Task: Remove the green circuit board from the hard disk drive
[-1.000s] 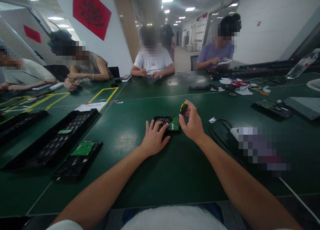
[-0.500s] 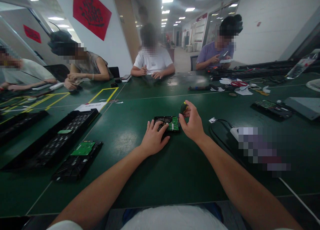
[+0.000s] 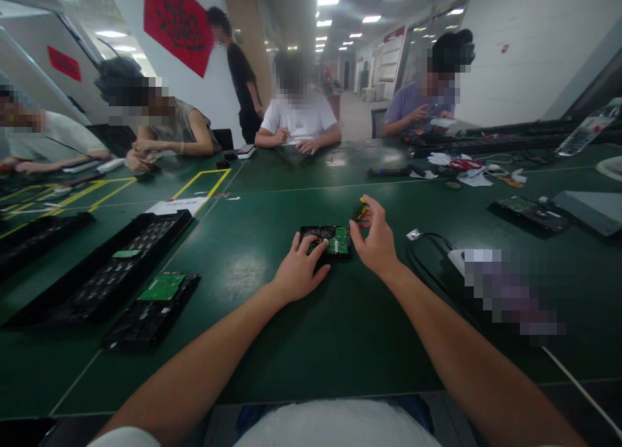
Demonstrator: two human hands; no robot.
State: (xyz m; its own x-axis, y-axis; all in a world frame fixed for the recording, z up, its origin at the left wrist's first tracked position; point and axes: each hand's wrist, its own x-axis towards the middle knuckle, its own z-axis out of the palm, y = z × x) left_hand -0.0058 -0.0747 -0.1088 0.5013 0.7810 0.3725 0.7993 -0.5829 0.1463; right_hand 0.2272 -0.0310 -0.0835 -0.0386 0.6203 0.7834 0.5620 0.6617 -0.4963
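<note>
A black hard drive (image 3: 324, 234) with a green circuit board (image 3: 339, 241) facing up lies on the green table (image 3: 272, 343) in front of me. My left hand (image 3: 300, 270) lies flat on its near left part, fingers spread and pressing down. My right hand (image 3: 376, 240) is closed around a screwdriver with a black and yellow handle (image 3: 359, 209), held upright over the board's right edge. The screwdriver's tip is hidden behind my fingers.
Black trays (image 3: 102, 272) with green boards (image 3: 162, 287) lie to the left. A black cable (image 3: 427, 252) and a blurred object (image 3: 505, 291) sit to the right. Several people work along the table's far and left sides; one person stands at the back.
My right hand has turned the screwdriver handle slightly in place. A person has walked into view at the back, near the red wall hanging. My left hand has stayed put.
</note>
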